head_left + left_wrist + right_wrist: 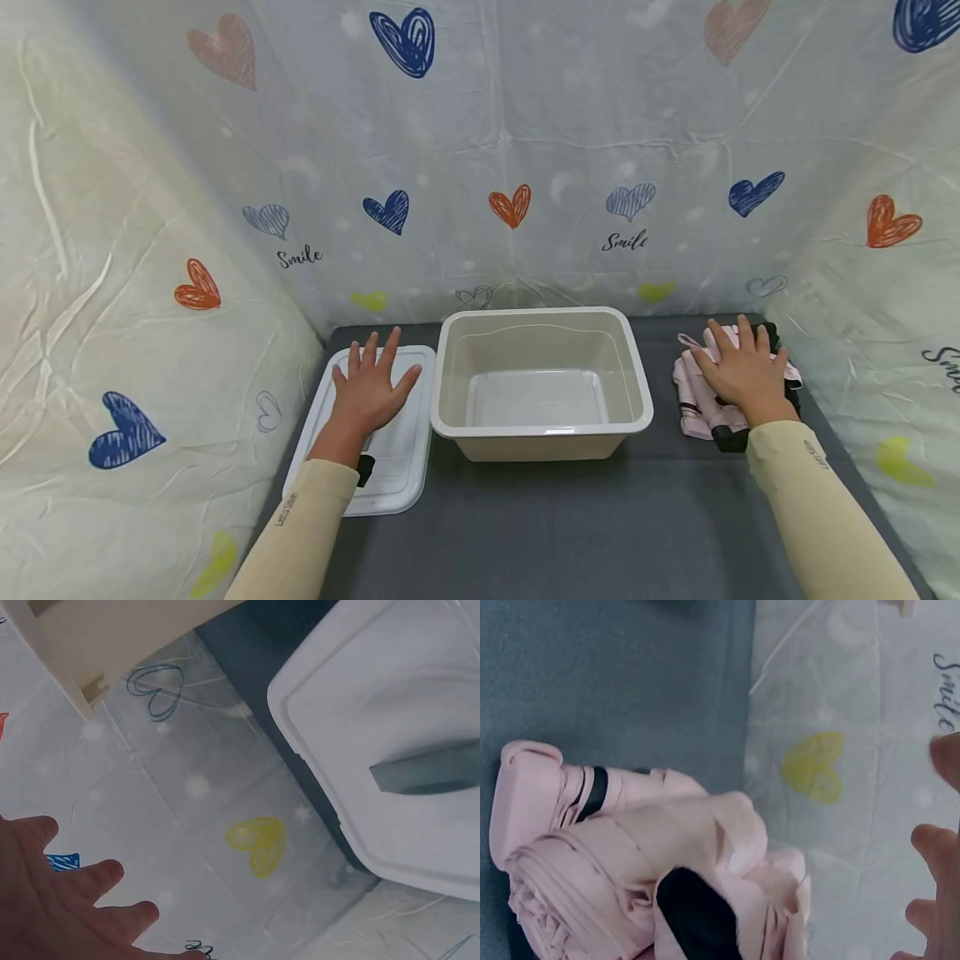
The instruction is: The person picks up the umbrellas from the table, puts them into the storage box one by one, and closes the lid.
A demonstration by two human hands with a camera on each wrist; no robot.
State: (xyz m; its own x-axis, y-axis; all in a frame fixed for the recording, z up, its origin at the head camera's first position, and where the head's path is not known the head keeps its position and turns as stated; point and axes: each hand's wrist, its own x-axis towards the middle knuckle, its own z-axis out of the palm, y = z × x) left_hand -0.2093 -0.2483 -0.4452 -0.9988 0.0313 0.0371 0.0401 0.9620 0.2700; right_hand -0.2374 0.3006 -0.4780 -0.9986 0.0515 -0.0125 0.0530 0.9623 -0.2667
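My left hand (367, 396) hovers over a white lid (408, 475), fingers straight and spread, holding nothing. In the left wrist view, its fingertips show at lower left, with a grey-green strip (427, 769) on the lid to the right. My right hand (744, 373) is spread above a pile of pink and black rolled fabric bundles (693, 400), its fingers apart and empty. In the right wrist view, the bundles (630, 847) have pleated folds, a black band and a flat pink end piece, like folded compact umbrellas; the hand overlaps part of the pile in the head view.
Between my hands stands a beige rectangular bin (540, 446), its inside showing nothing but the bare bottom. All rests on a dark grey tabletop (555, 533). Pale sheets (562, 150) printed with hearts enclose the back and both sides.
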